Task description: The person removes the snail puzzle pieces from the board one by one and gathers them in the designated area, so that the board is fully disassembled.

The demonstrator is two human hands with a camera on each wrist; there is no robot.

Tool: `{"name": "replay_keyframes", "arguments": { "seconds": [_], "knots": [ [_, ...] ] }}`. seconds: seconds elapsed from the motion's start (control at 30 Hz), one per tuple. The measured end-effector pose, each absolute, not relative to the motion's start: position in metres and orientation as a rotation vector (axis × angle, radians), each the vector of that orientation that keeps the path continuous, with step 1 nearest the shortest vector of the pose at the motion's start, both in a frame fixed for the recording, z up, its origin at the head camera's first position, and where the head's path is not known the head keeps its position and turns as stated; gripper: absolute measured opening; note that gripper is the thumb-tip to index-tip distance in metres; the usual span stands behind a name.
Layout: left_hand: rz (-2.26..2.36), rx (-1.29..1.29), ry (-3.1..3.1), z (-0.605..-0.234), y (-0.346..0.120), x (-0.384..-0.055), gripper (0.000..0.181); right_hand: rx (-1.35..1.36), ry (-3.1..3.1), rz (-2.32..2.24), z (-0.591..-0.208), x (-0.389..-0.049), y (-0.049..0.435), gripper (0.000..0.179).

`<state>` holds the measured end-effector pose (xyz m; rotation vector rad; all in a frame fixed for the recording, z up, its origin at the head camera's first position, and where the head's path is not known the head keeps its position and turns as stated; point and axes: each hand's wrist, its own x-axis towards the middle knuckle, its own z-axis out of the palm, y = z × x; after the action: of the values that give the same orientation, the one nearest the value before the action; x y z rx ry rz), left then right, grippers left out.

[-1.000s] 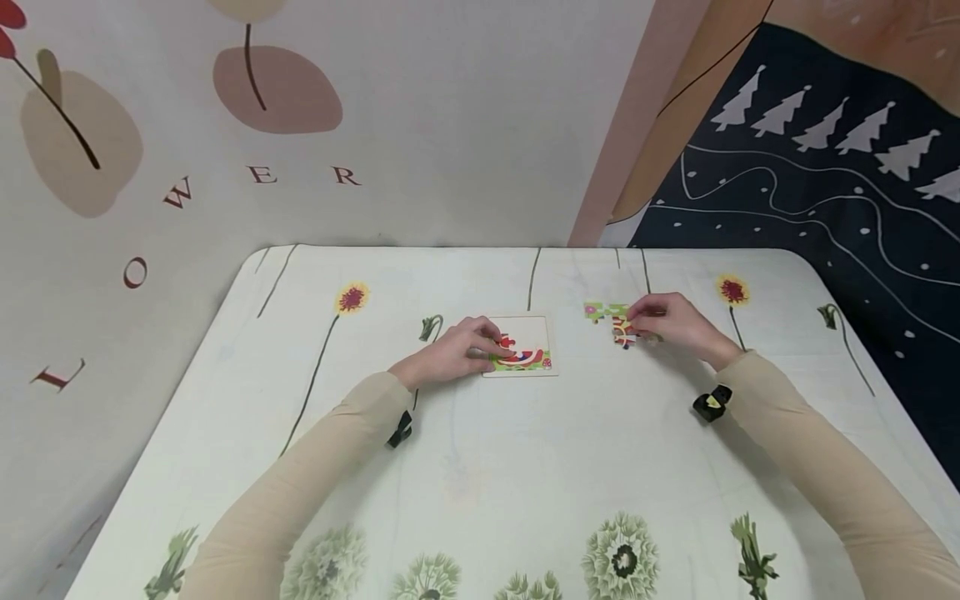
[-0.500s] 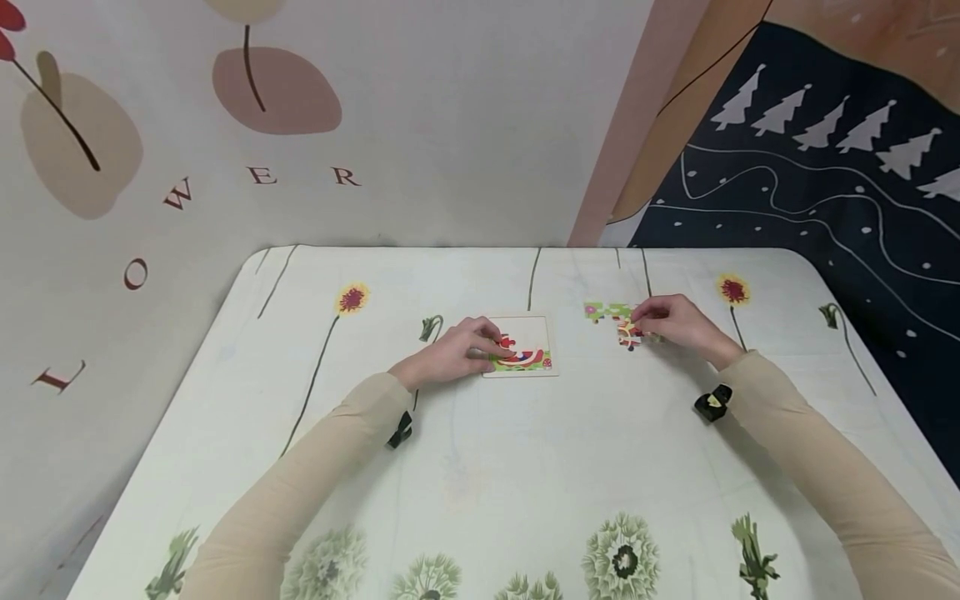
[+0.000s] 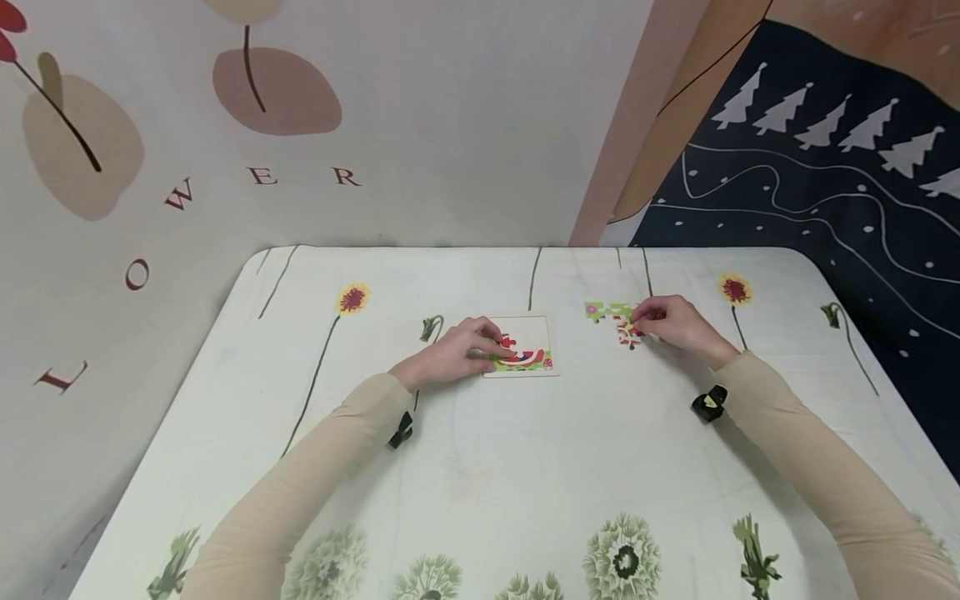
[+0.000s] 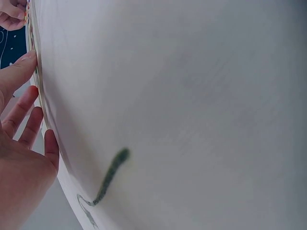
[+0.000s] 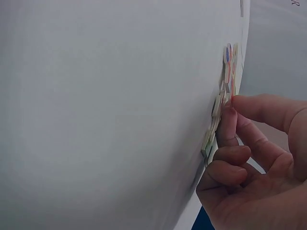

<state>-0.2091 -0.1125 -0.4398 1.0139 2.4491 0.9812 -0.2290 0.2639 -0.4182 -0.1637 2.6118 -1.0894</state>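
Observation:
My left hand (image 3: 456,350) rests on the left side of a shallow square puzzle board (image 3: 529,330), thumb and fingers fairly straight. Red, white and green jigsaw pieces (image 3: 531,360) lie along the board's lower part; the fingers hide some of them. Right of the board, my right hand (image 3: 675,322) pinches a red-and-yellow puzzle piece (image 3: 628,335) between thumb and forefinger, low over the table. Beside it lie green puzzle pieces (image 3: 595,312), one with a pink flower. In the right wrist view several loose pieces (image 5: 207,146) appear edge-on near the fingertips, and the other fingers curl inward.
A white cloth with printed flowers covers the table (image 3: 480,467). Behind it stands a pale wall (image 3: 465,150) with lettering, and a dark tree-patterned cloth (image 3: 795,183) hangs at the right. Black wrist devices (image 3: 710,403) sit under both sleeves.
The red-and-yellow piece has shifted slightly right and towards me with my right hand, then stayed nearly still. My left hand has not visibly moved on the board.

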Motion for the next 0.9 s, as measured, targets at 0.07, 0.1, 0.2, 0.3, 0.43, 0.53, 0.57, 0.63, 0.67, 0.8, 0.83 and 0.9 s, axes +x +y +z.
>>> {"name": "replay_keyframes", "arguments": {
  "seconds": [0.07, 0.1, 0.2, 0.3, 0.43, 0.53, 0.57, 0.63, 0.67, 0.8, 0.83, 0.9],
  "knots": [
    [0.985, 1.013, 2.450, -0.4400, -0.1127, -0.2089, 0.030, -0.162, 2.611, -1.092, -0.4176, -0.2283, 0.2637, 0.019],
    [0.986, 1.012, 2.450, -0.4400, -0.1128, -0.2088, 0.030, -0.162, 2.609, -1.096, -0.4177, -0.2281, 0.2639, 0.019],
    [0.982, 1.009, 2.452, -0.4394, -0.1127, -0.2086, 0.030, -0.158, 2.606, -1.102, -0.4180, -0.2273, 0.2639, 0.020],
    [0.975, 1.010, 2.455, -0.4384, -0.1122, -0.2084, 0.030, -0.178, 2.619, -1.101, -0.4188, -0.2263, 0.2638, 0.019],
    [0.974, 1.013, 2.458, -0.4378, -0.1121, -0.2083, 0.031, -0.205, 2.637, -1.095, -0.4198, -0.2255, 0.2627, 0.018],
    [0.970, 1.014, 2.461, -0.4377, -0.1124, -0.2082, 0.031, -0.204, 2.637, -1.083, -0.4209, -0.2261, 0.2620, 0.019],
    [0.967, 1.016, 2.463, -0.4378, -0.1125, -0.2083, 0.031, -0.202, 2.637, -1.078, -0.4212, -0.2263, 0.2619, 0.019],
    [0.962, 1.015, 2.467, -0.4381, -0.1127, -0.2084, 0.031, -0.192, 2.639, -1.064, -0.4218, -0.2268, 0.2616, 0.018],
    [0.962, 1.014, 2.468, -0.4383, -0.1127, -0.2085, 0.031, -0.191, 2.640, -1.061, -0.4219, -0.2270, 0.2613, 0.018],
    [0.968, 1.013, 2.465, -0.4388, -0.1123, -0.2086, 0.031, -0.180, 2.641, -1.052, -0.4221, -0.2280, 0.2606, 0.015],
    [0.971, 1.012, 2.464, -0.4388, -0.1123, -0.2086, 0.031, -0.179, 2.641, -1.051, -0.4220, -0.2282, 0.2605, 0.015],
    [0.975, 1.012, 2.462, -0.4389, -0.1124, -0.2086, 0.031, -0.178, 2.642, -1.048, -0.4217, -0.2285, 0.2603, 0.015]
  ]
}}
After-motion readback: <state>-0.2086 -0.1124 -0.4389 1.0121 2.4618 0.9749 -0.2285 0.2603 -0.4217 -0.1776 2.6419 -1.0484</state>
